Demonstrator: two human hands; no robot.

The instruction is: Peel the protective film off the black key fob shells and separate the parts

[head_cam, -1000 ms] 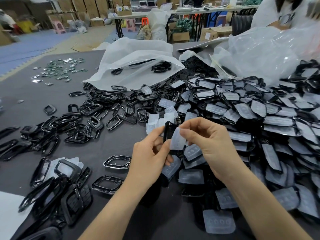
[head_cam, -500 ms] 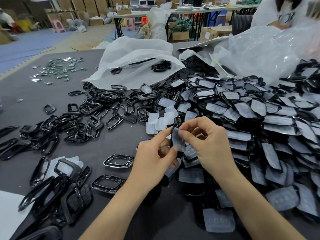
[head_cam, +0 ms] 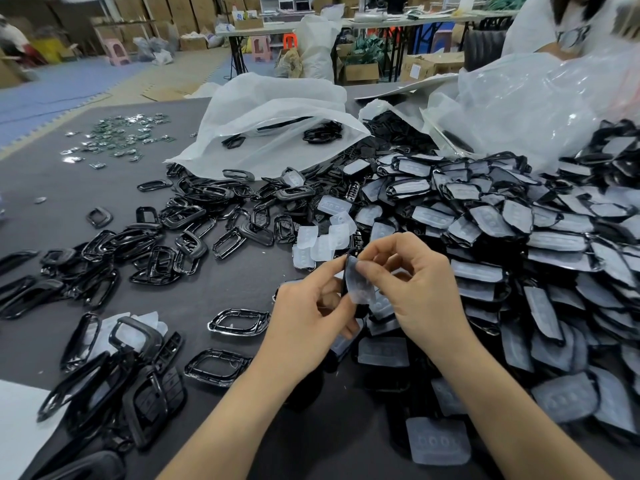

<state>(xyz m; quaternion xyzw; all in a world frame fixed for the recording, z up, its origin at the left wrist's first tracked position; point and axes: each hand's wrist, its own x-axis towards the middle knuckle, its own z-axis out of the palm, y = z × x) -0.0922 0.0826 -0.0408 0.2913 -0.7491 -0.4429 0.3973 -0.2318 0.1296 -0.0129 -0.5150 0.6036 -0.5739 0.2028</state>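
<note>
Head view: above the counter point(head_cam: 228, 285), the left hand point(head_cam: 308, 317) gripped a black key fob shell point(head_cam: 345, 271) on edge while the right hand point(head_cam: 422, 292) pinched its half-lifted film point(head_cam: 358, 287). Stripped frames point(head_cam: 156, 244) lay leftward; the big filmed pile point(head_cam: 519, 237) suggested most work was left

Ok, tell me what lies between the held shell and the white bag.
Head view: a cluster of translucent film pieces, then scattered black frames.

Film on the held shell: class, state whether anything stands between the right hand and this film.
Nothing visible does. The right hand pinches the film at its upper edge, while the left hand grips the black shell just behind it.
</note>
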